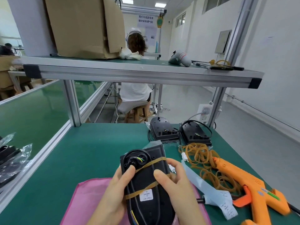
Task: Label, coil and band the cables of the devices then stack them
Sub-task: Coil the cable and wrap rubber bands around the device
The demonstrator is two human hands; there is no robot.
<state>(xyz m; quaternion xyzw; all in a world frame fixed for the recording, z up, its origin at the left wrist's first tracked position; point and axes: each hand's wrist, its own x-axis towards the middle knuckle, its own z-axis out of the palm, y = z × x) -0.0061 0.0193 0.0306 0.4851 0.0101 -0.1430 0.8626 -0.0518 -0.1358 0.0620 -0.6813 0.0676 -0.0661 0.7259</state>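
Between your palms, at the near edge of the counter [89, 151], the black device [146, 179] is held back-up over a pink mat [87, 200]. Your left grip [113, 192] clasps its left edge, with the thumb pressed on the housing beside the cable [128, 190]. Your right grip [172, 184] wraps the right edge, thumb pinning the rubber band [152, 162] that crosses the housing twice. A white label [146, 195] sits just below the lower pass.

Watch three things. The band runs slantwise, so when you lift that thumb it may creep toward the narrower end and roll off. The cable loop at the far end looks only loosely caught and could spring out once the pressure goes. The lower pass touches the label's top corner, and dragging it could peel or cover the print.

To the right lie loose bands [204, 159], a label strip [203, 181] and an orange glue gun [243, 184]. Two more devices [164, 130] wait at the far right with their cables loose. Set this one down flat there, or a stack may slide.
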